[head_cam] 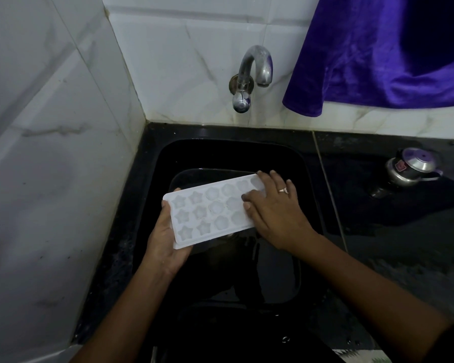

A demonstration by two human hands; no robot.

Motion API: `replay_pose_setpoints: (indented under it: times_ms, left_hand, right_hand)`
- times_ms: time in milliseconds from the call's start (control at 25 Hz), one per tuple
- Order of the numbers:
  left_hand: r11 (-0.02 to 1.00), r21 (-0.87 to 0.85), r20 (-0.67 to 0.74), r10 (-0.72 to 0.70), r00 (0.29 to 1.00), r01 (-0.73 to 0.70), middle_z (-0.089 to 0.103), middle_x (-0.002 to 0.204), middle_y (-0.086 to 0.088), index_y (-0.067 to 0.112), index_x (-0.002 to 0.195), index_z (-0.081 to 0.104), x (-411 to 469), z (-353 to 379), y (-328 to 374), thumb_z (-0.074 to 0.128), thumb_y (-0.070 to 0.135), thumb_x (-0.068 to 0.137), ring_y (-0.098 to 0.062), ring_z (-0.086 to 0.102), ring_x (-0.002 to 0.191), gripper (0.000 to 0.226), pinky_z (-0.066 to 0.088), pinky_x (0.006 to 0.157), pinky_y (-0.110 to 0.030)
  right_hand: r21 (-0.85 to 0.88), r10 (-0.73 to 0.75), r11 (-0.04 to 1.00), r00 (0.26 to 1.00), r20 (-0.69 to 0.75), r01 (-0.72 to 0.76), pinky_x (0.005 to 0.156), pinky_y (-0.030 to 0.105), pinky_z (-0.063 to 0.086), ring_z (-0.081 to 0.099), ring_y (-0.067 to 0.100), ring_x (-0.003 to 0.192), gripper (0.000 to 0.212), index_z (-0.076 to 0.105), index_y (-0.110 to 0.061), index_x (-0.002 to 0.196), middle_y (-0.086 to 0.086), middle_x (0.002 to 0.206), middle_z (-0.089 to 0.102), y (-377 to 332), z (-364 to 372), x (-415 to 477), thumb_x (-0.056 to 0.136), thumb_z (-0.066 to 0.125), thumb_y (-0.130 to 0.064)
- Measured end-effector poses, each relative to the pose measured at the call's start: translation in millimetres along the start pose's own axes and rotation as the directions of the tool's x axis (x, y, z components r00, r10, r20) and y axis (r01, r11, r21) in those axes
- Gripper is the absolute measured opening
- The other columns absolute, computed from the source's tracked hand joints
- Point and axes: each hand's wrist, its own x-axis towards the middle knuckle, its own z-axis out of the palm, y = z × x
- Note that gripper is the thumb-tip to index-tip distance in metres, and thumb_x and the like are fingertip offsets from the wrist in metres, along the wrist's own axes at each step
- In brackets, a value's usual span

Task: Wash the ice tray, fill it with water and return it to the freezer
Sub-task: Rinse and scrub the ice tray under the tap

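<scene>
Left grip (165, 241) clasps ice tray (207, 209) — right grip (275, 210) rests flat atop.

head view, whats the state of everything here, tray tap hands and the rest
ice tray: held over the sink, cavities up
left hand: grips the tray's left end
right hand: fingers flat on the tray's right end
tap: no water running
sink: dark, contents hard to tell
purple cloth: hanging right of the tap
metal pot: lid on, standing on the counter
</scene>
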Motion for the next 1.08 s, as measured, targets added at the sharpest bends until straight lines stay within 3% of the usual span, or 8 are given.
replay_pose_setpoints:
  times_ms: [160, 320, 440, 600, 760, 840, 1000, 1080]
  left_hand:
    - [1.0, -0.003, 0.011, -0.022, 1.0, 0.022, 0.069, 0.137, -0.009, 0.029, 0.133, 0.064, -2.6, -8.9, 10.1, 0.035, 0.051, 0.109, -0.029, 0.069, 0.122, 0.044, 0.056, 0.095, -0.051]
    - [1.0, -0.005, 0.061, -0.023, 0.998, 0.023, 0.067, 0.14, -0.01, 0.027, 0.139, 0.06, 0.1, -18.9, 24.7, 0.035, 0.05, 0.109, -0.031, 0.066, 0.126, 0.045, 0.06, 0.094, -0.051]
    - [0.999, -0.007, 0.071, -0.044, 0.997, 0.044, 0.066, 0.141, -0.01, 0.026, 0.138, 0.06, 5.9, -23.6, 32.4, 0.037, 0.05, 0.109, -0.031, 0.065, 0.127, 0.044, 0.059, 0.096, -0.051]
    - [0.998, 0.008, 0.096, -0.063, 0.993, 0.063, 0.065, 0.142, -0.01, 0.027, 0.138, 0.059, 14.0, -29.1, 36.7, 0.038, 0.049, 0.109, -0.032, 0.065, 0.128, 0.042, 0.057, 0.099, -0.053]
    - [0.998, 0.023, 0.094, -0.067, 0.993, 0.065, 0.063, 0.145, -0.011, 0.028, 0.139, 0.059, 21.3, -34.2, 40.3, 0.038, 0.051, 0.109, -0.033, 0.061, 0.132, 0.043, 0.052, 0.106, -0.056]
    - [0.997, 0.024, 0.096, -0.08, 0.992, 0.078, 0.061, 0.146, -0.013, 0.027, 0.144, 0.055, 23.2, -35.1, 41.9, 0.039, 0.051, 0.109, -0.034, 0.06, 0.134, 0.045, 0.053, 0.104, -0.054]
    - [0.997, -0.003, 0.093, -0.07, 0.993, 0.071, 0.063, 0.144, -0.013, 0.022, 0.152, 0.049, 27.2, -33.8, 49.6, 0.038, 0.049, 0.109, -0.033, 0.064, 0.128, 0.052, 0.06, 0.094, -0.051]
    - [0.998, 0.012, 0.089, -0.07, 0.994, 0.069, 0.064, 0.143, -0.014, 0.023, 0.149, 0.053, 26.2, -29.6, 45.4, 0.037, 0.05, 0.109, -0.033, 0.064, 0.128, 0.05, 0.06, 0.093, -0.051]
  right_hand:
    - [-0.034, -0.021, 0.999, 0.999, 0.03, 0.022, 0.121, 0.065, 0.019, 0.013, 0.036, 0.156, 0.059, 0.058, -0.022, 0.129, 0.015, 0.167, 0.022, -14.6, -0.3, -3.6, 0.104, 0.016, -0.054]
    - [0.03, 0.043, 0.999, 0.999, 0.013, -0.044, 0.122, 0.065, 0.016, 0.012, 0.036, 0.156, 0.052, 0.054, -0.034, 0.135, 0.013, 0.166, 0.022, -22.3, -10.2, -6.7, 0.103, 0.019, -0.053]
    - [-0.047, -0.016, 0.999, 0.999, 0.044, 0.018, 0.121, 0.065, 0.019, 0.014, 0.038, 0.155, 0.055, 0.051, -0.028, 0.141, 0.014, 0.166, 0.023, -30.8, -10.4, -7.5, 0.105, 0.018, -0.053]
    - [-0.017, 0.061, 0.998, 0.998, 0.0, -0.061, 0.121, 0.064, 0.018, 0.016, 0.038, 0.154, 0.049, 0.056, -0.031, 0.132, 0.014, 0.164, 0.026, -36.4, -13.3, -2.2, 0.105, 0.021, -0.053]
    - [-0.06, -0.006, 0.998, 0.999, 0.035, 0.008, 0.122, 0.065, 0.019, 0.016, 0.037, 0.155, 0.056, 0.055, -0.025, 0.136, 0.016, 0.165, 0.025, -46.4, -3.6, 4.0, 0.105, 0.018, -0.053]
    - [-0.039, 0.01, 0.999, 0.999, 0.032, -0.009, 0.123, 0.063, 0.018, 0.015, 0.036, 0.155, 0.057, 0.058, -0.024, 0.128, 0.015, 0.166, 0.025, -48.1, -6.1, 11.5, 0.104, 0.016, -0.054]
    - [-0.047, -0.022, 0.999, 0.999, 0.04, 0.024, 0.123, 0.064, 0.017, 0.012, 0.036, 0.156, 0.056, 0.049, -0.026, 0.143, 0.015, 0.166, 0.022, -44.0, -2.1, 12.7, 0.105, 0.017, -0.053]
    - [-0.034, -0.009, 0.999, 0.999, 0.05, 0.011, 0.123, 0.064, 0.017, 0.012, 0.036, 0.156, 0.057, 0.053, -0.025, 0.135, 0.014, 0.166, 0.022, -43.1, -3.5, 18.6, 0.104, 0.015, -0.055]
